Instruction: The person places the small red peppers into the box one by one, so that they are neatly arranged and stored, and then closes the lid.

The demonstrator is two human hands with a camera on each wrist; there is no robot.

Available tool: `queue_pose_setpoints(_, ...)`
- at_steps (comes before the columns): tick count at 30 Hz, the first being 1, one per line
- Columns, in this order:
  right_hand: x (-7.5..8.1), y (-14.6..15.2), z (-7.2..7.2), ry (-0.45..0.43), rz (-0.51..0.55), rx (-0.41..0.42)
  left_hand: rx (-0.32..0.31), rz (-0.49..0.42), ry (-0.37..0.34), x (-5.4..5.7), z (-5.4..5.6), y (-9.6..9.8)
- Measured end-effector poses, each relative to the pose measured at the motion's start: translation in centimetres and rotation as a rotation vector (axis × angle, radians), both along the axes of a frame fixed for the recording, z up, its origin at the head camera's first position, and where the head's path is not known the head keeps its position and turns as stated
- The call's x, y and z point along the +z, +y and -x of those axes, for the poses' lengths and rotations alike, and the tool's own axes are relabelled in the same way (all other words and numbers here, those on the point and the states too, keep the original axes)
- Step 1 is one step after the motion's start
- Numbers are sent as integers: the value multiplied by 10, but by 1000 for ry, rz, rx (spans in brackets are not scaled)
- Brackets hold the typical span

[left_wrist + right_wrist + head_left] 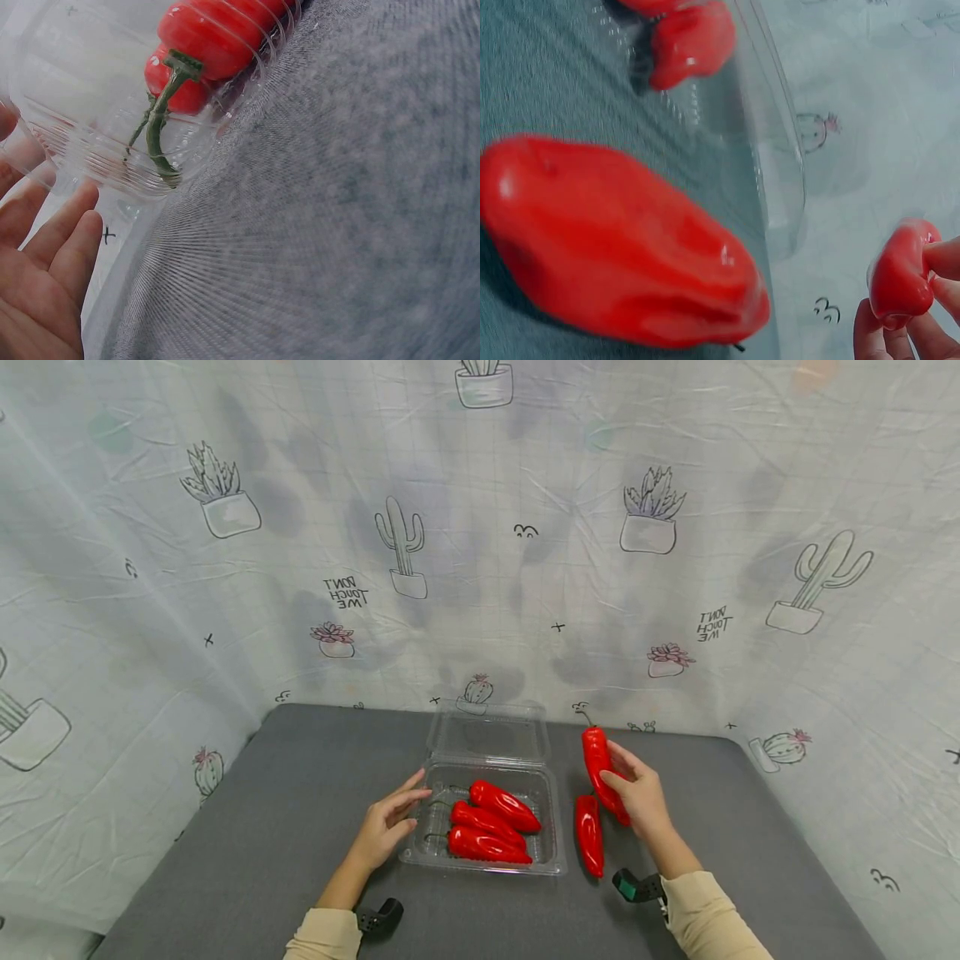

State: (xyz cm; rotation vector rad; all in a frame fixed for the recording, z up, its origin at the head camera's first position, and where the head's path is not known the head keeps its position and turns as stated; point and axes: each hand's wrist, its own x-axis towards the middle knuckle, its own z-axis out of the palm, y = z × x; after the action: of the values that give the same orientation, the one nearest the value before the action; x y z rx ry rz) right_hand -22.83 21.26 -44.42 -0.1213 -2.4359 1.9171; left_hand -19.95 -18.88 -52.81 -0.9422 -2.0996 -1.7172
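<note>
A red pepper (596, 752) with a thin stem is gripped between the thumb and fingers of my right hand (643, 795), right of the clear plastic box. In the right wrist view that pepper (900, 274) appears at the lower right. Another red pepper (589, 837) lies on the table just below it, beside the box. Three red peppers lie side by side inside the clear box (553, 835), stems to the left. My left hand (381, 833) has its fingers loosely extended at the box's left rim. In the left wrist view, green stems (157, 131) show through the box wall.
The box's transparent lid (489, 735) is folded back toward the rear of the grey table (315, 777). A white cloth wall (480, 577) printed with cacti rises behind and at both sides.
</note>
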Motion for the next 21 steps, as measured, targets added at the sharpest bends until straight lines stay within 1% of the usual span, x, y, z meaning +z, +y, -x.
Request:
queue_pose_setpoints(5, -1, -9, -4, 19, 13, 35, 1, -6, 15, 0, 0, 0)
queue_pose_setpoints(12, -3, -22, -12, 61, 37, 85, 10, 0, 5, 1, 0, 1)
queue_pose_setpoints(17, -3, -32, -18, 60, 40, 116, 5, 6, 25, -2, 1, 0)
queue_pose_setpoints(21, -3, -39, -22, 53, 50, 146, 0, -1, 16, -2, 1, 0)
